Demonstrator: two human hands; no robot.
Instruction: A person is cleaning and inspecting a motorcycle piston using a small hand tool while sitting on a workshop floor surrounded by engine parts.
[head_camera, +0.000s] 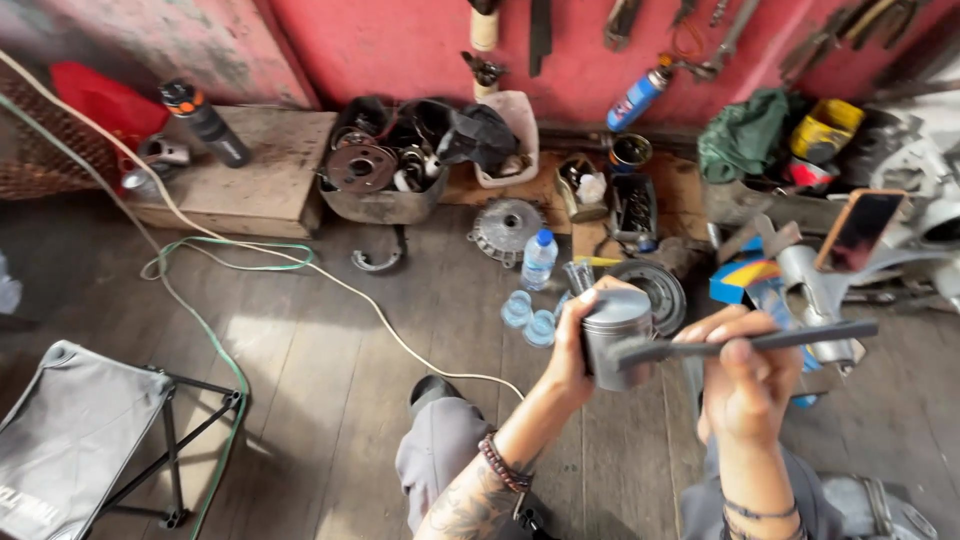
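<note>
My left hand (572, 345) grips a grey metal piston (616, 330), held upright in front of me. My right hand (742, 372) holds a long dark flat tool (800, 336), like a file, lying roughly level with its left end against the piston's side. Both hands hover above the wooden floor, over my knees.
A clear water bottle (538, 259) and two small clear cups (528, 317) stand on the floor beyond the piston. A tub of metal parts (383, 172), a wooden block (262, 170), a folding stool (80, 440), hoses (215, 340) and a phone (860, 230) lie around.
</note>
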